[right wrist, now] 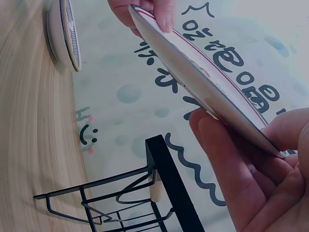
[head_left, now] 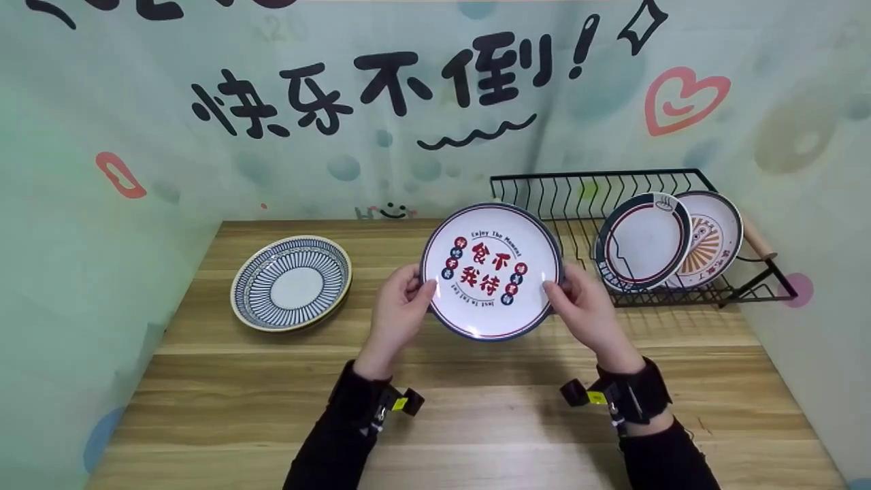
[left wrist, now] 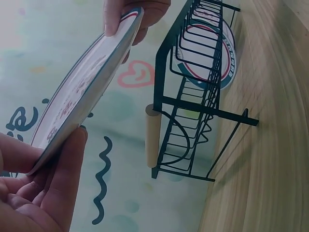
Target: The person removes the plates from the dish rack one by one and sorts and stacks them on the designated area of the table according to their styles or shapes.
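Note:
A round white plate [head_left: 487, 255] with a dark blue rim and red Chinese characters is held up off the table, its face tilted toward the head camera. My left hand [head_left: 401, 306] grips its left edge, thumb on the face and fingers behind. On the opposite edge my right hand [head_left: 588, 309] pinches it the same way. Both wrist views show the plate [left wrist: 84, 82] nearly edge-on between the two hands. To the right stands a black wire dish rack [head_left: 544, 178] holding a blue-rimmed plate [head_left: 643, 241] and a plate with an orange sunburst [head_left: 711, 238].
On the left of the wooden table [head_left: 224, 401] sits a blue-striped dish [head_left: 292, 286], seemingly with another beneath it. The rack has a wooden handle [head_left: 759, 238] at its right end. A printed cloth backdrop [head_left: 306, 170] closes off the back and sides.

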Available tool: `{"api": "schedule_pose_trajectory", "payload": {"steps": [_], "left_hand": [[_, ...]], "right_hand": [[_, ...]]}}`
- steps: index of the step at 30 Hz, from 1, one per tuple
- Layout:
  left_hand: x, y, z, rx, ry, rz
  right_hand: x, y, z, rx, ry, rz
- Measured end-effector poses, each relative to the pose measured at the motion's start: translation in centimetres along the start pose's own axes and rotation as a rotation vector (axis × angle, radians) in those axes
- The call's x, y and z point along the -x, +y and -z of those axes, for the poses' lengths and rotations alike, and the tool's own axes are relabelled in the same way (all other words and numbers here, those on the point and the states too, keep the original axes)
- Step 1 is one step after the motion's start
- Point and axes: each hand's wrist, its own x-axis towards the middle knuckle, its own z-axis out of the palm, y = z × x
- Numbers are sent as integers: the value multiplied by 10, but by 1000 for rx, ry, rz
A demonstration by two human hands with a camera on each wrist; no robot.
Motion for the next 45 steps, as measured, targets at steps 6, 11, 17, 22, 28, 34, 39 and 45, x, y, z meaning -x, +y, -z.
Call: {"api": "schedule_pose_trajectory", "payload": {"steps": [6,11,17,22,28,34,39,45], "left_hand": [[1,5,3,-18,30,20],[0,8,6,-5,37,37],[-1,8,11,27,32,16],[-3,8,15,23,52,11],[-5,7,20,11,79,23],[-8,6,25,-14,119,17],[-11,2,31,-24,143,20],[-14,0,35,-18,182,51]], "right_hand": [[1,-1,-1,33,19,18],[1,-1,-1,77,35,39],[0,1,1,205,32,152],[0,2,4,277,34,199],[1,1,7,311,22,208],[-1,1,10,332,26,229],[-1,3,11,354,35,233],[0,6,15,382,31,221]]}}
